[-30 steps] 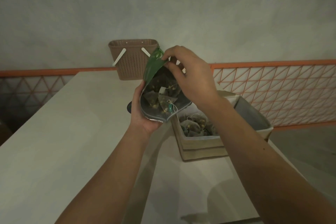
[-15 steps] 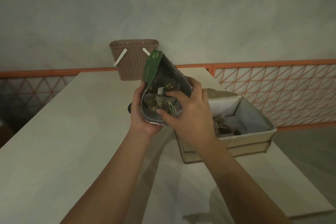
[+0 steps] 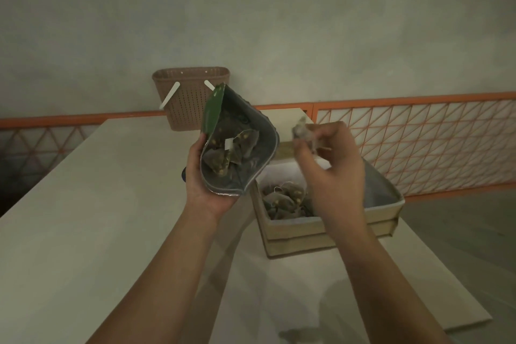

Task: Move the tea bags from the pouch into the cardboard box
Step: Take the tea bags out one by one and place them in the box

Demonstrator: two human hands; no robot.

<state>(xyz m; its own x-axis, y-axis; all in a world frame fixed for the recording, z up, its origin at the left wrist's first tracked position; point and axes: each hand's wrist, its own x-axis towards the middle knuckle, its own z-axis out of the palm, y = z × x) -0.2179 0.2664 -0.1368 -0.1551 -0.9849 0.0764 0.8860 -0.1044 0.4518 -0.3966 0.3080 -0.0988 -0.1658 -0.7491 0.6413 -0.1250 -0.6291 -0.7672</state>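
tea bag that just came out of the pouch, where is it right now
In the head view the tea bag is pinched in the right hand, held above the cardboard box, just right of the open pouch that the left hand holds.

Basket (image 3: 190, 98): brown, perforated, two white handles, at the far end of the tabletop (image 3: 83, 218) by the wall.
Railing (image 3: 418, 142): orange lattice, along the grey wall (image 3: 279, 22).

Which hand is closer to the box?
The right hand. It hangs just above the box, pinching a tea bag. The left hand is off to the box's left, holding the pouch.
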